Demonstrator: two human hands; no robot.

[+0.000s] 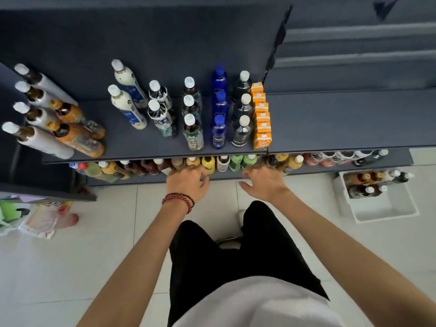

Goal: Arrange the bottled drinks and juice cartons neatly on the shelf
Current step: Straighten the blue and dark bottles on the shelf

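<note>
The left hand [186, 182] is set just below the upper shelf [330, 119], its fingers curled at a yellow bottle [208, 162]; whether the bottle is gripped cannot be told. The right hand [262, 182] is held beside it with the thumb spread and the fingertips hidden in the lower row of bottles [236, 161], probably to square that row. On the upper shelf, blue bottles [219, 107] and juice cartons [260, 114] are lined front to back.

On the upper shelf [342, 119] we see bottle rows [219, 114] running front to back, with juice cartons [260, 116] in a row at their right end. Beneath, the lower shelf [146, 181] carries a bottle line [223, 162] from left to right. To our right, a bottle-filled crate [382, 210] sits on the floor [94, 244].
</note>
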